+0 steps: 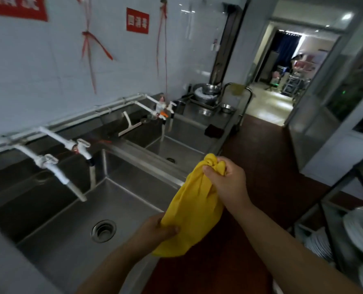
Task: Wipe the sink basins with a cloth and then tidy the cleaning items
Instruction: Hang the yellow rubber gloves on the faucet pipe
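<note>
- A person holds a bright yellow cleaning cloth (194, 205) stretched between both hands above the front edge of a stainless-steel sink basin (74, 228) with a round drain (103, 230).
- The right hand (223, 177) clenches the cloth's bunched upper end in a fist; the left hand (158, 229) pinches its lower end, thumb on top.
- The cloth's long axis runs on a diagonal, from the left hand low and near the body up to the right hand farther out.
- The near basin lies down and to the left of the cloth, with the left hand just over its rim and so the nearer of the two; a second steel basin (182, 151) sits beyond, past the right hand.
- White plastic taps (55, 166) hang over the near basin from the tiled back wall.
- Judging by the grip, the cloth is being wrung or gathered, either ahead of a wipe or for putting away; which, the frame cannot settle.
</note>
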Demonstrator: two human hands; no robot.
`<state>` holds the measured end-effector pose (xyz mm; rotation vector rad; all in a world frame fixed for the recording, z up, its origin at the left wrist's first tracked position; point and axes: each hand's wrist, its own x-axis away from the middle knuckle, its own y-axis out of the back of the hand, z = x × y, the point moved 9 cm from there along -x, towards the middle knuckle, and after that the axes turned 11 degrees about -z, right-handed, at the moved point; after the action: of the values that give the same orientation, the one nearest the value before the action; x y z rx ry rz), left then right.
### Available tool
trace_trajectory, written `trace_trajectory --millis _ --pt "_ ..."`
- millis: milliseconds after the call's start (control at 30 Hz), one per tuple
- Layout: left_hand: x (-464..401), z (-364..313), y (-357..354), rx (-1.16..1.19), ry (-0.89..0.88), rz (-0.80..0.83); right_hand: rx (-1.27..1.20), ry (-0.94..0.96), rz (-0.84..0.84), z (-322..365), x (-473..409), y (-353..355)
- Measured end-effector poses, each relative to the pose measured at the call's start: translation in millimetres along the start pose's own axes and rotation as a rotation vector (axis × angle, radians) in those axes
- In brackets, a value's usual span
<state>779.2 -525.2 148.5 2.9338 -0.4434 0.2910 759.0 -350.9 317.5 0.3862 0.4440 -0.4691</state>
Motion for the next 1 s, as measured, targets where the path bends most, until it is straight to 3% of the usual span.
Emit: trace_trajectory --millis 200,300,567,733,1000 --pt "-96.0 -16.5 -32.7 0.081 0.068 0.075 0.0 -0.052 -0.093 -63.0 -82.7 25.2" --pt "-143.9 -23.1 -47.7 -0.007 0.06 0.07 0.003 -0.056 -0.114 -99.5 -124.9 29.6" --pt "-299.4 -50.8 -86.3 -0.187 0.032 -0.084 -0.059 -0.176 -0.189 -231.6 -255.1 50.5" --pt "-383.7 -77.7 -101.8 -0.306 0.031 -0.188 -0.068 -0.245 -0.145 -300.6 -350.2 50.0" --pt "-471.0 -93.8 -71.2 -0.445 0.075 -0.357 -0.144 -0.325 -0.023 -366.8 -469.8 -25.3"
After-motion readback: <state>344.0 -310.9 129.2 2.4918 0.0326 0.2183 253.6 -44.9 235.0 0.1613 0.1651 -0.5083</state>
